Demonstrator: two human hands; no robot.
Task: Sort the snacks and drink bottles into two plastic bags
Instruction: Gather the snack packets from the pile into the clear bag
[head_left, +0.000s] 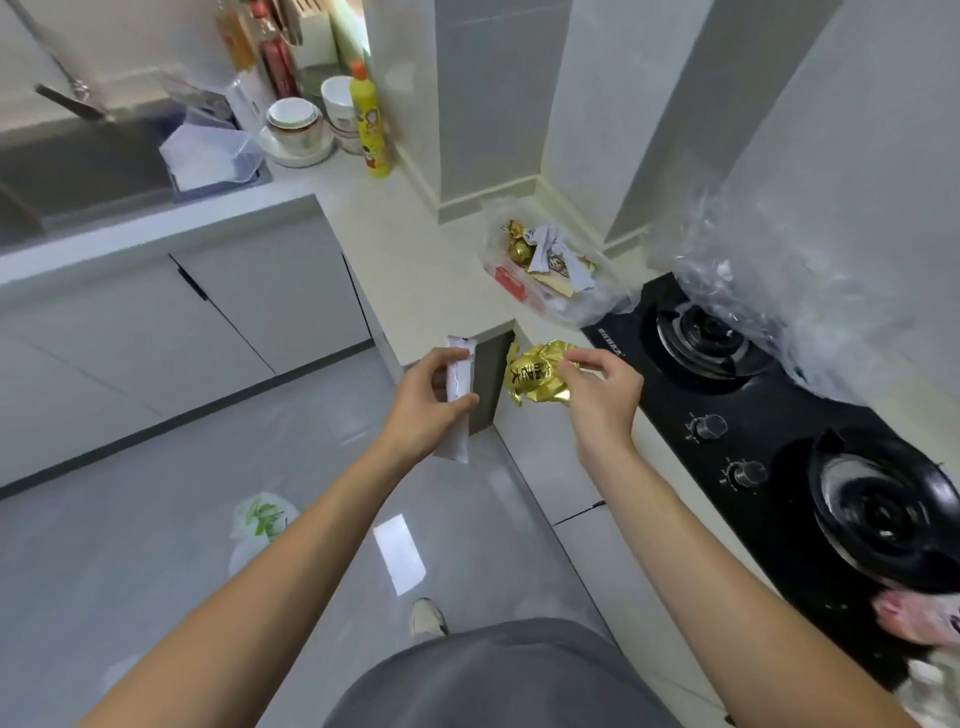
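My left hand (434, 402) grips a long white snack packet (458, 395), held upright in front of the counter corner. My right hand (602, 387) pinches a crinkled gold foil snack (537, 374) just beside it, level with the counter edge. On the counter behind lies a clear plastic bag (582, 301) with gold, red and grey wrapped snacks inside. A second clear plastic bag (769, 291) stands crumpled over the back burner of the black stove. No drink bottles show among these.
A black gas stove (748, 415) with a pan (883, 509) fills the right. A yellow bottle (370, 124), stacked bowls (296, 124) and a sink (78, 166) sit at the back left. A white bag with green print (262, 519) lies on the grey floor.
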